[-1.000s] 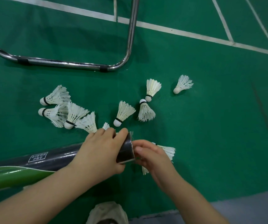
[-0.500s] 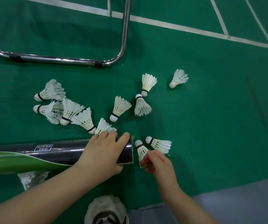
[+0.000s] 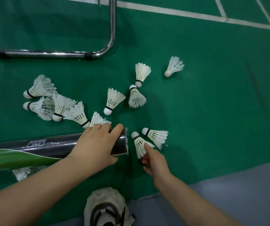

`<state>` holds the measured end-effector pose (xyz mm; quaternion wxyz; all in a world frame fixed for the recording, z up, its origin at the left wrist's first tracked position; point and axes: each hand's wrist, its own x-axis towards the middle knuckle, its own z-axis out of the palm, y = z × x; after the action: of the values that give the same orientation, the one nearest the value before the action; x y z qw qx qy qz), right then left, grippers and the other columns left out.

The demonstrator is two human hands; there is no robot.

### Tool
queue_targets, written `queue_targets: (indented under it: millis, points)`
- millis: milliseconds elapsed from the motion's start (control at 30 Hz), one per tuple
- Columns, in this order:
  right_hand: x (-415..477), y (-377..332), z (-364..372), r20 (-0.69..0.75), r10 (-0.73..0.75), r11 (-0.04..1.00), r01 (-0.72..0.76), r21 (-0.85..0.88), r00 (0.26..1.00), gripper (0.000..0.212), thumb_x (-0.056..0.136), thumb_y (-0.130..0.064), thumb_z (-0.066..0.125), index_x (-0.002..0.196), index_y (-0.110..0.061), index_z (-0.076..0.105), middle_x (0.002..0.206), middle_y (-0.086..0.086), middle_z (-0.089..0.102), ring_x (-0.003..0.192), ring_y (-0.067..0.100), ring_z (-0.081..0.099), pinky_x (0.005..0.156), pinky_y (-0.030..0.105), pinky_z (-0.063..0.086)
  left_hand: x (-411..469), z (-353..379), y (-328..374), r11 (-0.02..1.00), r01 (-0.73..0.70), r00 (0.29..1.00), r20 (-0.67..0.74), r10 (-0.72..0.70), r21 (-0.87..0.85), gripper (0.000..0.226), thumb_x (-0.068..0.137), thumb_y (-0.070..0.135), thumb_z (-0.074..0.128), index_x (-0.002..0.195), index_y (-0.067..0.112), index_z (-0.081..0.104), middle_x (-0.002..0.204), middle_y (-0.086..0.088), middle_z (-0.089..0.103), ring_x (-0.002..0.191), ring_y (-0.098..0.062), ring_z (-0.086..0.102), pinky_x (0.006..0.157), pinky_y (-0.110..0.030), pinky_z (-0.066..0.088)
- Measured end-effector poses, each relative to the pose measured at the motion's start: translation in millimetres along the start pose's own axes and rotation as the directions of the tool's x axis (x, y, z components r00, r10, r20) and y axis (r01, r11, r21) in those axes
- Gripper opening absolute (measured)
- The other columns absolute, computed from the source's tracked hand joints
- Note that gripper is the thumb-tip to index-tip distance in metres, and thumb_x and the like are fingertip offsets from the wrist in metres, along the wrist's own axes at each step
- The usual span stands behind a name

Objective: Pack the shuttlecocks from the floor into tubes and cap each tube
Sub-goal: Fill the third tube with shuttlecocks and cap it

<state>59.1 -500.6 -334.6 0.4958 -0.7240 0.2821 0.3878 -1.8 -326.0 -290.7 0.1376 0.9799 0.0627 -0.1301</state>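
A long black tube [image 3: 49, 144] with a green band lies on the green floor, its open end pointing right. My left hand [image 3: 96, 147] grips it just behind that open end. Right of the opening lie two white shuttlecocks, corks pointing up-left. My right hand [image 3: 155, 162] pinches the feather end of the nearer shuttlecock [image 3: 138, 141], index finger laid on its skirt. The second shuttlecock [image 3: 156, 136] lies beside it, untouched. Several more shuttlecocks lie in a cluster [image 3: 62, 106] above the tube, and others are scattered [image 3: 114, 101] toward the upper right [image 3: 174, 66].
A chrome tube frame [image 3: 49, 53] runs across the floor at the upper left. A white shoe [image 3: 106, 207] shows at the bottom centre. Grey flooring [image 3: 245, 193] borders the green mat at the lower right. Something white and feathery [image 3: 23, 172] lies under the tube's left part.
My right hand has drawn back from the tube's mouth to the right, onto the feather end of a shuttlecock on the floor. The left hand has stayed on the tube.
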Motion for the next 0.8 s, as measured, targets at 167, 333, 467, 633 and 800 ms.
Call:
queue_targets:
  millis: [167, 333, 467, 633, 800]
  points:
    - [4, -7, 4, 0.048, -0.017, 0.977, 0.007, 0.214, 0.999, 0.007, 0.091, -0.020, 0.056, 0.089, -0.018, 0.062, 0.094, 0.004, 0.066, 0.086, 0.016, 0.059, 0.073, 0.027, 0.048, 3, 0, 0, 1.000, 0.016, 1.000, 0.006, -0.016, 0.001, 0.080, 0.074, 0.052, 0.060, 0.137, 0.027, 0.017, 0.125, 0.001, 0.044, 0.111, -0.021, 0.043, 0.094, -0.032, 0.036]
    - [-5, -17, 3, 0.001, -0.272, 0.925, 0.261, 0.276, 0.962, 0.017, 0.089, -0.010, 0.053, 0.081, -0.014, 0.067, 0.081, 0.000, 0.067, 0.078, 0.015, 0.058, 0.073, 0.025, 0.046, 4, 0, 0, 1.000, 0.021, 1.000, 0.001, -0.021, 0.006, 0.080, 0.074, 0.053, 0.060, 0.136, 0.027, 0.018, 0.124, 0.002, 0.044, 0.110, -0.021, 0.044, 0.093, -0.032, 0.038]
    - [-16, -24, 0, 0.058, -0.540, 0.831, 0.522, 0.193, 0.839, 0.023, 0.074, -0.015, 0.053, 0.082, 0.004, 0.063, 0.075, 0.005, 0.060, 0.070, 0.012, 0.051, 0.066, 0.023, 0.044, 6, 1, 1, 1.000, 0.020, 1.000, -0.004, -0.020, -0.007, 0.077, 0.074, 0.053, 0.061, 0.134, 0.028, 0.019, 0.123, 0.002, 0.045, 0.109, -0.021, 0.044, 0.092, -0.032, 0.038]
    - [-22, -26, 9, 0.402, -0.558, 0.772, 0.632, -0.072, 0.726, 0.020, 0.070, -0.029, 0.057, 0.079, -0.014, 0.066, 0.076, 0.003, 0.059, 0.074, 0.011, 0.049, 0.069, 0.029, 0.041, 5, -3, 4, 1.000, 0.024, 0.999, -0.025, -0.024, -0.005, 0.076, 0.074, 0.051, 0.060, 0.134, 0.028, 0.019, 0.122, 0.003, 0.045, 0.109, -0.020, 0.044, 0.093, -0.032, 0.037]
    - [-31, -36, 11, 0.639, -0.435, 0.836, 0.548, 0.026, 0.635, 0.045, 0.062, 0.001, 0.047, 0.101, -0.018, 0.060, 0.093, -0.006, 0.065, 0.090, 0.004, 0.059, 0.082, 0.021, 0.047, 3, -9, 7, 1.000, 0.021, 0.999, -0.047, -0.021, -0.011, 0.076, 0.073, 0.050, 0.060, 0.134, 0.028, 0.020, 0.120, 0.002, 0.046, 0.108, -0.021, 0.044, 0.091, -0.032, 0.036]
